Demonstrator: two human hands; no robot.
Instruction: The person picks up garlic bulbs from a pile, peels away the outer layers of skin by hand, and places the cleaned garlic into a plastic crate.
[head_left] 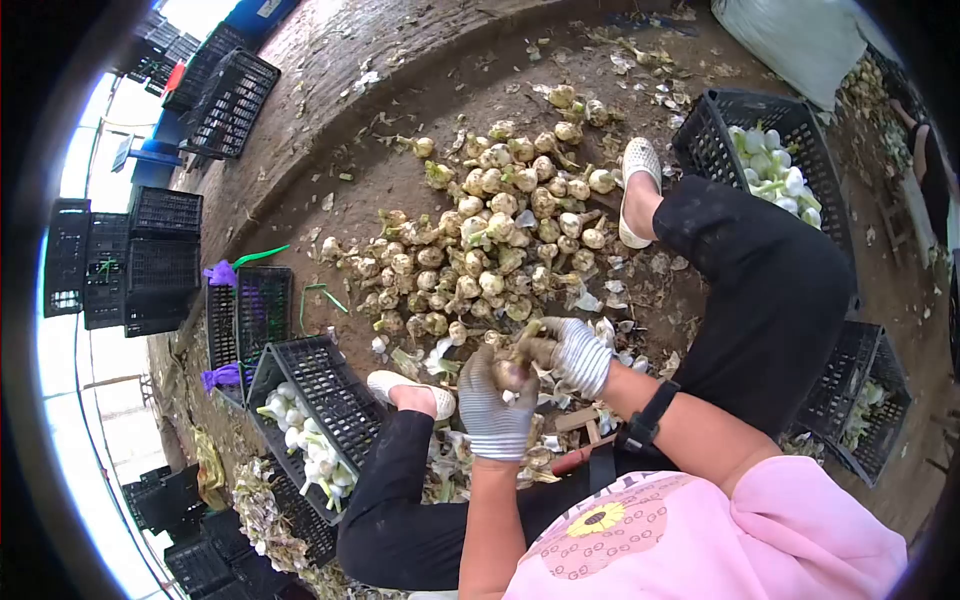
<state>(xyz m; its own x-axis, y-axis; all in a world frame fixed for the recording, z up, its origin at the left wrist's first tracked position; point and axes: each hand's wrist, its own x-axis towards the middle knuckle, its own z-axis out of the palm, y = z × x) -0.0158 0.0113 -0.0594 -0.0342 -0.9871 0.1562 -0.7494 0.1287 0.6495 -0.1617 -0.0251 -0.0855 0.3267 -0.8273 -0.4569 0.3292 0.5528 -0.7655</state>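
Observation:
In the head view my left hand [492, 400], in a striped, soiled work glove, is wrapped round a brownish garlic bulb [511, 375] in front of my knees. My right hand [572, 355], gloved the same way, closes its fingertips at the bulb's upper end, by the stem. The fingers partly cover the bulb. Just beyond both hands lies a large heap of unpeeled garlic bulbs [490, 230] on the dirt floor. Torn white and brown skins are scattered beneath the hands.
A black crate [335, 400] with cleaned white bulbs leans by my left leg. Another crate [715, 140] of white bulbs stands beyond my right knee. Stacked black crates [165, 240] line the far left. A white sack [795, 45] sits at the upper right.

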